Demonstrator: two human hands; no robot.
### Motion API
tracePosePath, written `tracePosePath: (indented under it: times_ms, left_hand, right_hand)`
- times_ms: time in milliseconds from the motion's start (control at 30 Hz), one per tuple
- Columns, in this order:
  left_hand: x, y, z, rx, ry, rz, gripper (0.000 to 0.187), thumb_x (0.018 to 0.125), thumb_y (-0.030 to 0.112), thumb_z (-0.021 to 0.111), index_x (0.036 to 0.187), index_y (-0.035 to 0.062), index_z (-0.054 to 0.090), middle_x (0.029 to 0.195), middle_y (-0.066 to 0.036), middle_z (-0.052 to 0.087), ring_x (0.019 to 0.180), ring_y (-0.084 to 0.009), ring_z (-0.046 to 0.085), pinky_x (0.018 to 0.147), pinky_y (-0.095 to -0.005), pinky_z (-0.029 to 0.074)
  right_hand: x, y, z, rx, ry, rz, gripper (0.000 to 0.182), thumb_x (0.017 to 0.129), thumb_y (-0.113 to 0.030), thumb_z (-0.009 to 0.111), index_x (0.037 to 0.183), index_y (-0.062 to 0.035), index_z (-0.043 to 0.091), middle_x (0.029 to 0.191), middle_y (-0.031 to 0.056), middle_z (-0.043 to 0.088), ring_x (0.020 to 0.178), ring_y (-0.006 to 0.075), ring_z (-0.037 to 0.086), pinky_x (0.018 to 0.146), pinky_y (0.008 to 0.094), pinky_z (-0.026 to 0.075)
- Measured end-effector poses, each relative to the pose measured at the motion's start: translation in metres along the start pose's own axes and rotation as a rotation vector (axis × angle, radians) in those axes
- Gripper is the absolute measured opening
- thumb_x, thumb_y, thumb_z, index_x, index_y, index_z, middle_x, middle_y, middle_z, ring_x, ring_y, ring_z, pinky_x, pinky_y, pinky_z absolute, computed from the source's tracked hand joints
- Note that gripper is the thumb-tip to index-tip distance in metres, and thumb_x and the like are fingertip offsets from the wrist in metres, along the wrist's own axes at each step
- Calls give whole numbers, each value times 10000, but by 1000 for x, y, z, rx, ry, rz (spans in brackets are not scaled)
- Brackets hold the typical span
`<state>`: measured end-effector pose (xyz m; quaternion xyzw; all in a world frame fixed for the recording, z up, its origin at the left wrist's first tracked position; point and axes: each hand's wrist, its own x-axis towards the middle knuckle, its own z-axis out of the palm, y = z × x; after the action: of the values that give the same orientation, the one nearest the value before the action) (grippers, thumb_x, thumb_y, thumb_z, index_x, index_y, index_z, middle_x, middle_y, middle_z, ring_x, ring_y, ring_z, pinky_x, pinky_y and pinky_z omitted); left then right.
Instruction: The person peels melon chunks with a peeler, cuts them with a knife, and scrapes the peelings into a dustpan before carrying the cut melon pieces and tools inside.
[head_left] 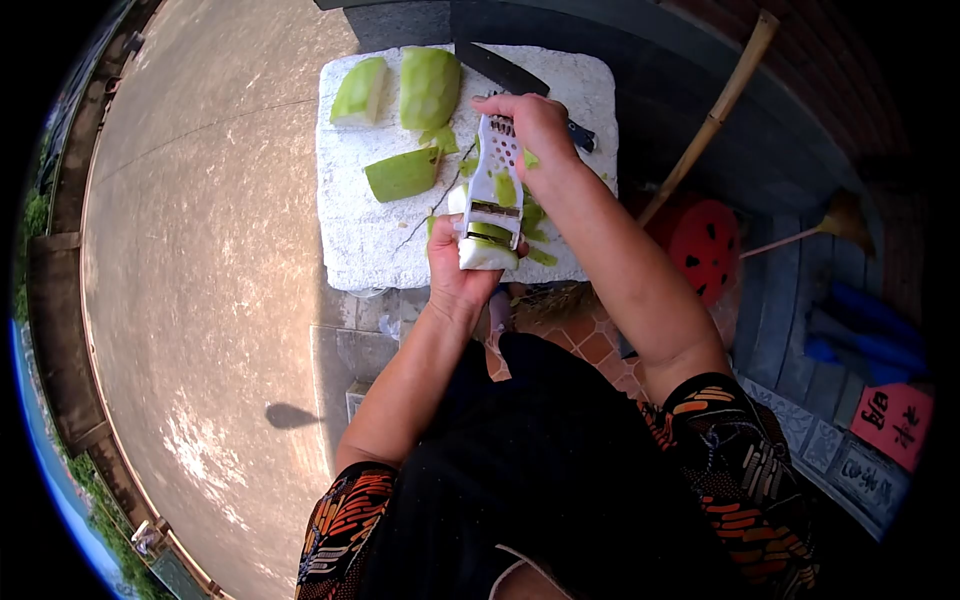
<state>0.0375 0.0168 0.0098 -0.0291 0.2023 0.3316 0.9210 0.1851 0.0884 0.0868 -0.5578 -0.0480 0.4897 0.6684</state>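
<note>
My left hand (462, 268) is wrapped round a pale green and white gourd piece (486, 254). My right hand (533, 128) grips the upper end of a white peeler (497, 170) with holes and a metal blade. The blade end lies across the gourd piece. Two lighter green pieces, a smaller one (360, 92) and a larger one (430, 88), rest at the back of the white slab (365, 245). A darker green piece (403, 174) lies left of the peeler. Green peelings (536, 222) are scattered under and beside my hands.
A dark knife blade (502, 70) lies at the slab's back edge, its handle partly behind my right hand. A bamboo pole (712, 115) leans at the right, near a red round object (700, 245) with black spots. Blue cloth (865, 330) lies farther right.
</note>
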Motion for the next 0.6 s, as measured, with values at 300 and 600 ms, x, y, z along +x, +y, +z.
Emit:
tracePosePath:
  times_ms: [300,600]
  left_hand:
    - [-1,1,0,13,13,-10,545,752,323,539,1222,49,579,1082,-167,648,942,-352,611,790,-517,486]
    - [8,-1,0,-109,-104,-99,551,744,366,527,1196,57,594,1043,-154,642,837,-331,564,702,-442,441]
  right_hand:
    - [0,6,-3,-27,-67,-22,245,691,31,776,685,-51,545,703,74,601,572,184,579,552,339,487]
    - [16,31,-7,-91,-74,33,272,661,20,784,650,-49,521,688,95,597,554,198,581,540,357,467]
